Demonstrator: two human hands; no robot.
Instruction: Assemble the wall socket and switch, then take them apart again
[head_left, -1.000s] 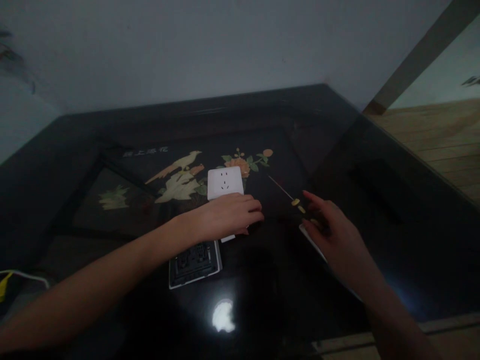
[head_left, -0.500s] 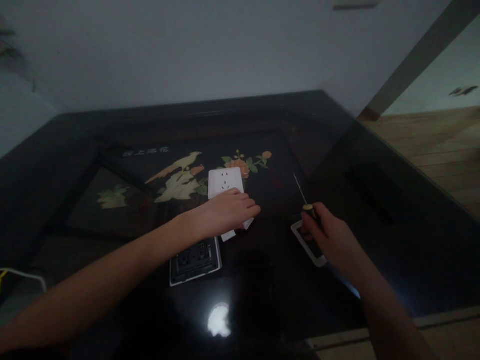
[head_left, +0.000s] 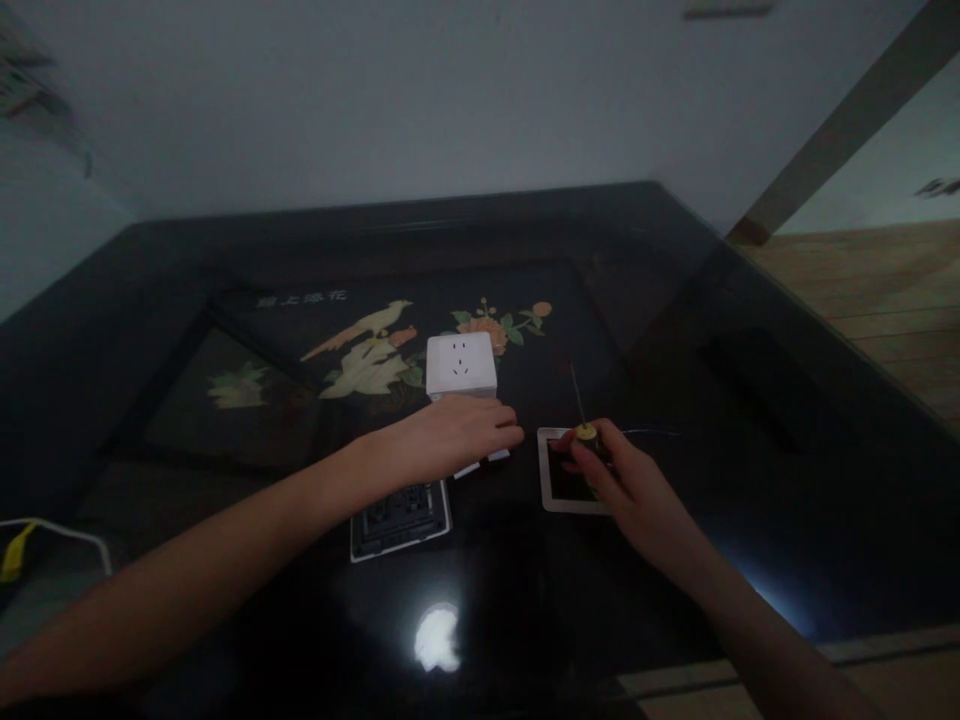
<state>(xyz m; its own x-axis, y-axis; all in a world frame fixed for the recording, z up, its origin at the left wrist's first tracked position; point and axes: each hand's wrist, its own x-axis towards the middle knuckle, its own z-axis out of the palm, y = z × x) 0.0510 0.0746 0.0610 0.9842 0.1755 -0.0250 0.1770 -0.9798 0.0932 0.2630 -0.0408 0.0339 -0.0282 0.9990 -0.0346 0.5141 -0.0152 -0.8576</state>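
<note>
Head view, on my remote feed, puts both bare hands low over a glossy black bench. I see the right hand with its fingers wrapped round a slim screwdriver with a yellow-collared handle; the thin metal shaft points up and away, so I take this as a carrying grip rather than a driving one, the tip touching nothing that I can make out. Beneath that hand is a hollow rectangular white frame, partly covered; I cannot tell whether the lower fingers also bear on it. The left hand bends over two small white ends that peek out below it, perhaps to steady them; whether its fingers grasp or merely rest, I cannot tell. Just beyond it, a white square five-slot socket faces upward, and on the near side a black plastic panel with a white rim lies moulded workings up, probably because its other face is flatter.
</note>
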